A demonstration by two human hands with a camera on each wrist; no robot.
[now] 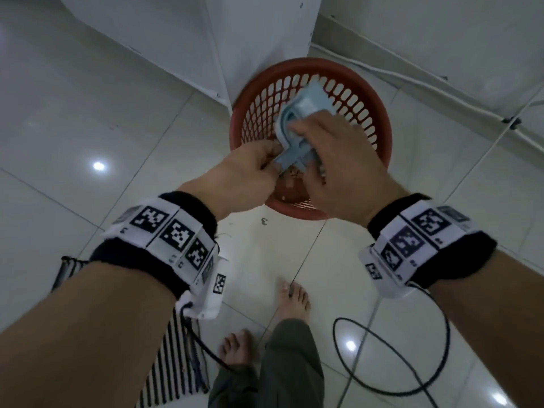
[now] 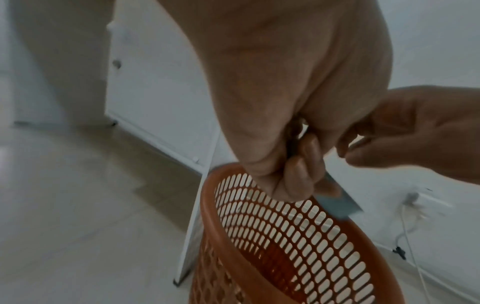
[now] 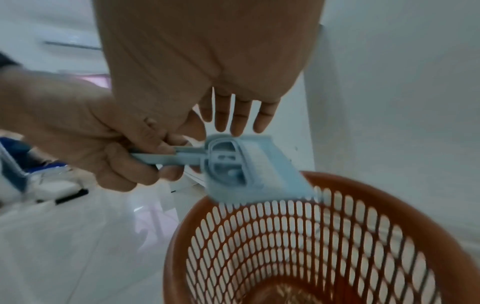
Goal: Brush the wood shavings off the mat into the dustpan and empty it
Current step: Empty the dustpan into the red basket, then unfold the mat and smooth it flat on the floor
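My left hand (image 3: 85, 131) has its fingers (image 3: 130, 164) curled tight around the handle of the light-blue dustpan (image 3: 249, 164), thumb on top; the handle runs out from the fist toward the pan. My right hand (image 1: 338, 160) is flat, its fingers (image 3: 241, 117) straight and slightly spread, tips resting on the upper back edge of the pan, gripping nothing. The dustpan is tilted, its mouth pointing down into the red slotted basket (image 1: 368, 98), directly above the opening. Brownish shavings (image 1: 294, 172) are visible at the basket bottom, below the handle. The basket stands on the white tiled floor (image 1: 88, 113) against a white cabinet (image 1: 250, 39) corner. A striped mat (image 1: 173, 363) lies by my left foot.
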